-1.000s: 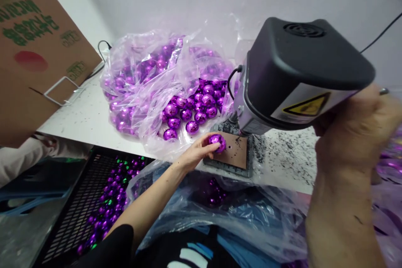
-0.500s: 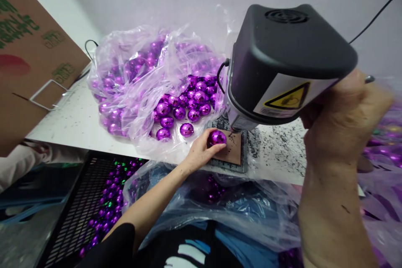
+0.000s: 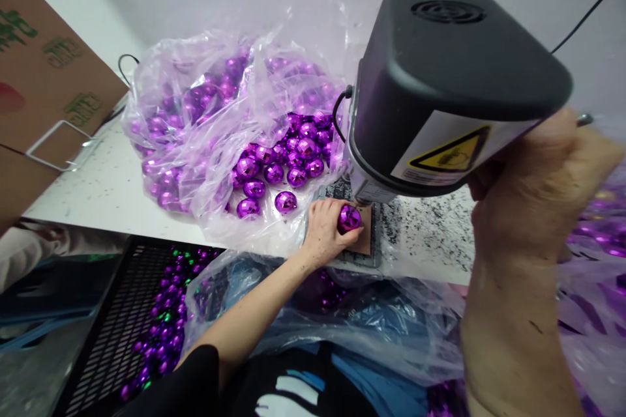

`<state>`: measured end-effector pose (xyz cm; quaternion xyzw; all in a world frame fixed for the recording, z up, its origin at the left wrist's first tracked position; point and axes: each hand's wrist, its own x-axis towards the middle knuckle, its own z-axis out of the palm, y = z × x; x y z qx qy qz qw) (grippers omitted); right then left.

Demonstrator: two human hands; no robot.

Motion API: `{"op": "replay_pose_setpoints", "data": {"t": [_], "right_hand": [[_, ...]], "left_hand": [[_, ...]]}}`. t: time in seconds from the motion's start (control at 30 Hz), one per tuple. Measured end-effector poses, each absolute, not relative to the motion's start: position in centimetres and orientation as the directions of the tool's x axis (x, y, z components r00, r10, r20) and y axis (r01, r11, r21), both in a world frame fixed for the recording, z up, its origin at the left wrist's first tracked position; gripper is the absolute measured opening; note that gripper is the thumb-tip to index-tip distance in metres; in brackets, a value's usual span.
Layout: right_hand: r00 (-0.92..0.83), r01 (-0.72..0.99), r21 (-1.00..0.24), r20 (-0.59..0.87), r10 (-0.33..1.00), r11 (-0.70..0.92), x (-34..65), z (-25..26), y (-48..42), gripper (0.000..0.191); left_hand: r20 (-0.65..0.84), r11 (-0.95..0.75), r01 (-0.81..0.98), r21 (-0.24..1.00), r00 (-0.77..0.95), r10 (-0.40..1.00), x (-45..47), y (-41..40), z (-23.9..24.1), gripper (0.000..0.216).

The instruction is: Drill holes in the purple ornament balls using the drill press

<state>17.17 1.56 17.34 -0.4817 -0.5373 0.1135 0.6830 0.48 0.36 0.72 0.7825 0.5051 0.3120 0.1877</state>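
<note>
My left hand (image 3: 327, 231) is closed on a shiny purple faceted ball (image 3: 349, 217), holding it on a brown pad (image 3: 366, 234) under the head of a black bench drill (image 3: 450, 85). My right hand (image 3: 542, 189) is a fist beside the drill's right side, wrapped round its lever, whose metal tip (image 3: 584, 119) sticks out past the knuckles. An open clear plastic bag (image 3: 195, 117) holding several purple balls (image 3: 288, 156) lies on the white table (image 3: 107, 189) just left of the drill.
A cardboard box (image 3: 44, 85) with a wire handle stands at the far left. Below the table edge sits a black slotted crate (image 3: 122, 326) with purple and green balls. Crumpled clear plastic (image 3: 381, 326) covers my lap. Black specks litter the table right of the drill base.
My left hand has pushed the purple ball to the right, further under the drill head. The view has shifted, with the drill looming larger; my right hand stays on the lever.
</note>
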Motion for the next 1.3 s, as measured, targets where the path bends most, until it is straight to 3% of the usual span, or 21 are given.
{"op": "replay_pose_setpoints", "data": {"t": [0.13, 0.23, 0.37, 0.47, 0.6, 0.87, 1.1, 1.3], "right_hand": [[0.390, 0.393, -0.757, 0.651, 0.651, 0.522, 17.1, 17.4, 1.5, 0.047], [0.389, 0.542, -0.690, 0.712, 0.585, 0.480, 16.6, 16.9, 0.2, 0.048], [0.364, 0.698, -0.585, 0.787, 0.498, 0.414, 16.2, 14.5, -2.8, 0.031], [0.301, 0.706, -0.555, 0.798, 0.523, 0.441, 16.4, 12.4, -4.3, 0.019], [0.259, 0.692, -0.532, 0.814, 0.520, 0.488, 16.5, 10.9, -4.4, 0.020], [0.316, 0.649, -0.439, 0.898, 0.306, 0.621, 15.7, 8.9, -2.6, 0.021], [0.455, 0.633, -0.470, 0.869, 0.196, 0.615, 14.2, 7.6, -1.5, 0.028], [0.399, 0.643, -0.486, 0.872, 0.282, 0.592, 14.8, 5.6, -1.9, 0.021]], "left_hand": [[0.276, -0.425, 0.673, 0.605, 0.324, 0.905, 0.5, 0.6, 0.7, 0.038], [0.259, -0.422, 0.676, 0.603, 0.335, 0.906, 0.5, 0.7, 0.7, 0.039], [0.298, -0.432, 0.671, 0.603, 0.312, 0.902, 0.6, 0.6, 0.6, 0.039], [0.317, -0.437, 0.669, 0.601, 0.303, 0.899, 0.6, 0.4, 0.5, 0.037], [0.299, -0.417, 0.679, 0.604, 0.292, 0.908, 0.7, 0.3, 0.2, 0.037], [0.282, -0.405, 0.628, 0.664, 0.291, 0.914, 0.7, 0.4, 0.3, 0.032], [0.234, -0.373, 0.596, 0.711, 0.300, 0.925, 0.7, 0.4, 0.3, 0.034], [0.251, -0.387, 0.588, 0.710, 0.302, 0.920, 0.6, 0.4, 0.4, 0.031]]}}
